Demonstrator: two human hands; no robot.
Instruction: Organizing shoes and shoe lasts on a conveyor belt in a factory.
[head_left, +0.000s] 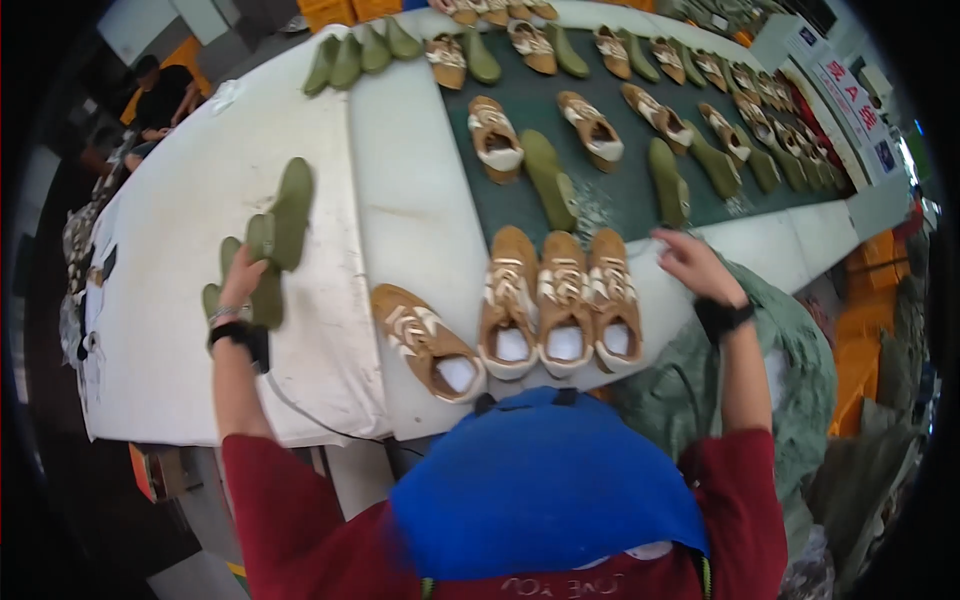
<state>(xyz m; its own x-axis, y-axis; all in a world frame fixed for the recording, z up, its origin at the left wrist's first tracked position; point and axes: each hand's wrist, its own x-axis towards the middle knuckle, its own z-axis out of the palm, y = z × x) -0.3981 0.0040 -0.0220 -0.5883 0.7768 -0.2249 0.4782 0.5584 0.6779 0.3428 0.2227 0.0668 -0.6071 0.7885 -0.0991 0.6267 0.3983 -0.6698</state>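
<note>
Nearest the camera, a blue cap (545,485) and red sleeves (290,500) are seen at the lower edge, with both forearms reaching up from them over a white table (180,220). A black band is worn on each wrist. The left hand (243,278) is closed around green shoe lasts (270,255), which are gripped near their lower ends and held above the white cover at the table's left part; one longer last (292,210) stands out above the others, and how many are held cannot be told. The right hand (690,262) is spread loosely and grasps nothing; its fingers are laid at the table's edge, just right of a row of three tan shoes (563,300). These three shoes are set side by side, touching, with their openings turned toward the person. A fourth tan shoe (428,342) is laid at a slant to their left, a little apart, between the row and the left hand. Under the right forearm, a heap of grey-green cloth (790,360) is piled beside the table. Farther off, a dark green belt (620,180) is run along the table, and tan shoes (497,138) and loose green lasts (549,178) are scattered on it. More lasts and shoes are lined up along its far edge (362,52). At the far left, another person in dark clothing (160,100) is seated by the table's end.
</note>
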